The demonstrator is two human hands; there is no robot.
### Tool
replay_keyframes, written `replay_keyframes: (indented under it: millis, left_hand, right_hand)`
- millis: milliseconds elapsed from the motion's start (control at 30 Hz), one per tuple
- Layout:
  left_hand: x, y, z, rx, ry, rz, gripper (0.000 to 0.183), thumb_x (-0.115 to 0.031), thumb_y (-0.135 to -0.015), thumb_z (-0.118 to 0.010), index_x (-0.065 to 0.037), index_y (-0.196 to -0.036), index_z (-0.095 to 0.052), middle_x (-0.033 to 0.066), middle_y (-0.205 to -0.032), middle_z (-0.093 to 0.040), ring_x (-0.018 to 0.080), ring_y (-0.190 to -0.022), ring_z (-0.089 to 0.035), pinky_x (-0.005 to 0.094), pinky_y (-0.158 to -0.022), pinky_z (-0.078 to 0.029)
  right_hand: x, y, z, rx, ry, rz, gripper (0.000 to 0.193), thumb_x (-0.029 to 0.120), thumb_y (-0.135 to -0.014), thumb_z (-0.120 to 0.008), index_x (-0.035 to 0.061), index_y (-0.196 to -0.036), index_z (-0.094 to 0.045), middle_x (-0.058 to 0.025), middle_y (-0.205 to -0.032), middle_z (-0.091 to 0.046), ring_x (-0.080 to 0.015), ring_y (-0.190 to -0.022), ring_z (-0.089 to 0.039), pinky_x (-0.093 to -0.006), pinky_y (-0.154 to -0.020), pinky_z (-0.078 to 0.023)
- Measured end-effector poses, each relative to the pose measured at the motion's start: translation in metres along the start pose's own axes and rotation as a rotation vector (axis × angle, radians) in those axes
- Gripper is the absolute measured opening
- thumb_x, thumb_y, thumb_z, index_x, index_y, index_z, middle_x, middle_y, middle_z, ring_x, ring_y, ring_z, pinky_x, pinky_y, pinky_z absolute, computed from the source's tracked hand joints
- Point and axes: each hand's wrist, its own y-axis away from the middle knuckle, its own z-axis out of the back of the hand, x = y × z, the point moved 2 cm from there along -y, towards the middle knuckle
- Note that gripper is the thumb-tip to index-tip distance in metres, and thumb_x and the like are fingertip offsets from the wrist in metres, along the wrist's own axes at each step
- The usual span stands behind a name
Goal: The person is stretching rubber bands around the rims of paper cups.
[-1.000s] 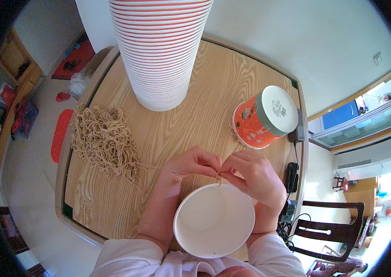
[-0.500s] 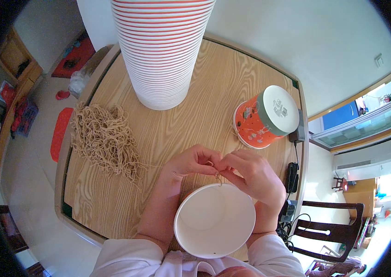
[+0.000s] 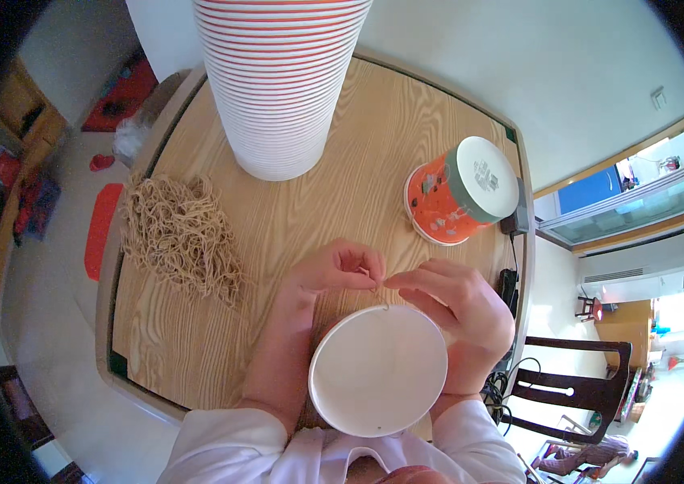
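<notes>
Close to my body stands a round paper bucket, its white inside facing up and a small hole near the rim on the side toward me. Just beyond its far rim, my left hand pinches a thin tan string with thumb and forefinger. The fingertips of my right hand are pressed together close beside them, on the same bit of string, which hardly shows. Left of my arms lies a loose tangled heap of tan string.
A tall stack of white paper buckets rises at the back of the wooden table. An orange and green bucket stands upside down at the right. Black adapters and cables line the right edge, with a dark chair beyond.
My hands have drawn slightly apart, the right one shifting right. The string between them and the bucket's rim shows less. The whole view has tilted a little.
</notes>
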Motion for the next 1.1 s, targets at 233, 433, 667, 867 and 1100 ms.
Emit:
replay_keyframes:
  millis: [233, 433, 667, 867, 1100]
  left_hand:
    - [-0.010, 0.004, -0.004, -0.071, 0.001, -0.007, 0.011, -0.006, -0.076, -0.072, -0.003, -0.085, -0.065, 0.0016, -0.085, -0.062, 0.0100, -0.083, -0.058, 0.0252, -0.075, -0.045]
    - [0.000, 0.000, 0.012, 0.018, -0.029, -0.034, 0.010, -0.006, -0.077, -0.071, -0.003, -0.085, -0.065, 0.0008, -0.084, -0.063, 0.0091, -0.082, -0.059, 0.0249, -0.074, -0.046]
    - [-0.004, 0.007, 0.011, 0.053, -0.058, -0.052, 0.008, -0.006, -0.079, -0.069, -0.004, -0.085, -0.065, 0.0007, -0.084, -0.063, 0.0092, -0.083, -0.059, 0.0249, -0.074, -0.046]
    - [-0.003, 0.008, 0.007, 0.061, -0.010, 0.019, 0.008, -0.009, -0.080, -0.069, -0.005, -0.086, -0.065, -0.0008, -0.081, -0.063, 0.0083, -0.076, -0.059, 0.0234, -0.071, -0.047]
    - [0.001, 0.008, 0.008, 0.062, -0.162, 0.067, 0.008, -0.013, -0.080, -0.070, -0.006, -0.083, -0.065, -0.0029, -0.078, -0.063, 0.0041, -0.073, -0.056, 0.0220, -0.065, -0.045]
  right_hand:
    - [-0.036, -0.015, -0.011, 0.196, -0.335, 0.181, 0.021, 0.015, -0.087, -0.063, -0.0012, -0.101, -0.067, -0.0137, -0.090, -0.067, -0.0285, -0.079, -0.065, -0.0353, -0.071, -0.049]
    - [-0.060, -0.014, -0.024, 0.346, -0.668, 0.178, 0.038, 0.028, -0.096, -0.051, -0.0073, -0.097, -0.066, -0.0179, -0.093, -0.068, -0.0287, -0.087, -0.065, -0.0370, -0.076, -0.049]
    - [-0.081, 0.000, -0.073, 0.022, -1.092, 0.080, 0.012, 0.008, -0.081, -0.070, -0.0029, -0.086, -0.067, -0.0138, -0.084, -0.066, -0.0274, -0.085, -0.063, -0.0371, -0.075, -0.049]
    - [-0.101, -0.002, -0.116, 0.103, -1.662, 0.314, 0.031, 0.014, -0.078, -0.072, -0.0014, -0.103, -0.064, -0.0218, -0.100, -0.064, -0.0336, -0.090, -0.062, -0.0458, -0.079, -0.049]
    - [-0.007, 0.013, -0.107, -0.481, -1.592, -0.142, 0.014, 0.010, -0.087, -0.061, 0.0000, -0.087, -0.051, -0.0213, -0.091, -0.059, -0.0353, -0.093, -0.061, -0.0353, -0.084, -0.054]
